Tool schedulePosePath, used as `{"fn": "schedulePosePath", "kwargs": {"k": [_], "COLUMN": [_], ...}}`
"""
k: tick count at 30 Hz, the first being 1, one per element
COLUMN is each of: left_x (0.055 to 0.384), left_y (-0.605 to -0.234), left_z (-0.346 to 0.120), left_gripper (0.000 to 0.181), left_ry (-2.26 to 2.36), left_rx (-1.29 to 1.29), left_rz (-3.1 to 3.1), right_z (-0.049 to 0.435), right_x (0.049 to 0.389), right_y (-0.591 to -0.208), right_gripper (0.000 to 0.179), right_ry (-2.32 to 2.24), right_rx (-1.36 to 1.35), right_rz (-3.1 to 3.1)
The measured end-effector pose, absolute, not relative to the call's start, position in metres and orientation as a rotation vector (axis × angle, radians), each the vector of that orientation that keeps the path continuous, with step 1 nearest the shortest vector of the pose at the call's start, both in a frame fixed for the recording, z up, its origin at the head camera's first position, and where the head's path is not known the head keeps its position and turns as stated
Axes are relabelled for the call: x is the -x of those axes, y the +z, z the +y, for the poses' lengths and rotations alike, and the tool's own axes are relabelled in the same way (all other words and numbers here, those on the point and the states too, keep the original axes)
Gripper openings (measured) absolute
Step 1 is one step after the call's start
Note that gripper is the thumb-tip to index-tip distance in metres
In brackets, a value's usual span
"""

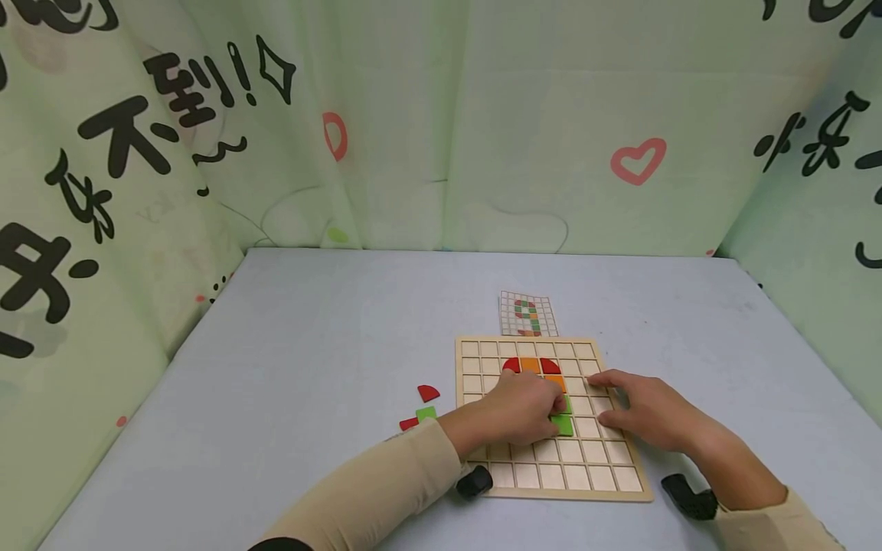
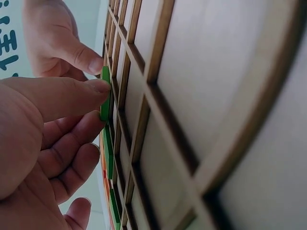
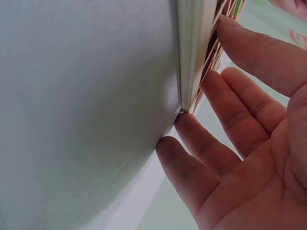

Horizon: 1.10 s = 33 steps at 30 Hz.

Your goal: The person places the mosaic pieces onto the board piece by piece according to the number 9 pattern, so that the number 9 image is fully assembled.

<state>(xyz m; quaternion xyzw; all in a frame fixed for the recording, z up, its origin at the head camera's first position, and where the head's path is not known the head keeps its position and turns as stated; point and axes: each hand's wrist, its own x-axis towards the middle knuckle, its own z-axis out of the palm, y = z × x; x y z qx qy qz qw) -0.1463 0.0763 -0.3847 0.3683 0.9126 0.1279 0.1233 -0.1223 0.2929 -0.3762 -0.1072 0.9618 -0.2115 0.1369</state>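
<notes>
"Two tan sleeves (image 1: 386,490) come in at the near side of the grid board (image 1: 527,476), right?"

"Yes, with one black object (image 1: 475,482) at the board's near left corner and a second black object (image 1: 691,499) just past its near right corner."

"How about the right hand (image 1: 658,409)?"

"Fingers loosely extended, touching the board's right side, not wrapped round anything."

"And the left hand (image 1: 520,409)?"

"Over the middle of the board, pinching a green tile (image 2: 105,73) between thumb and fingertip, right at the board's surface. I can't tell whether that tile sits fully in a cell. Another green tile (image 2: 110,158) lies just beside it on the board."

"Anything off to the side?"

"Left of the board, going away from us: a red piece (image 1: 409,424), a green square (image 1: 426,413) just beside it, then a red wedge (image 1: 429,393) a little apart."

"And farther up the board?"

"An orange square (image 1: 555,381), then a row of red, orange and red pieces (image 1: 530,366)."

"Past that?"

"A patterned card (image 1: 528,314) at the board's far edge, on the pale table (image 1: 331,329). Well beyond the board hangs a light green curtain (image 1: 551,92) with dark lettering (image 1: 119,153) and a red heart (image 1: 660,151)."
</notes>
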Motion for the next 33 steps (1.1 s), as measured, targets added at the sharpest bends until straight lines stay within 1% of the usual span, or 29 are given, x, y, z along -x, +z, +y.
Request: {"fn": "schedulePosePath", "kwargs": {"k": [33], "left_x": [0.1466], "left_y": [-0.3824], "left_z": [0.0851], "left_gripper": [0.014], "left_ry": [0.311], "left_rx": [-1.084], "left_rz": [2.661], "right_z": [0.2921], "right_x": [0.1227], "right_y": [-0.3752], "right_gripper": [0.057], "right_ry": [-0.602], "right_rx": [0.298], "right_rz": [2.779]}}
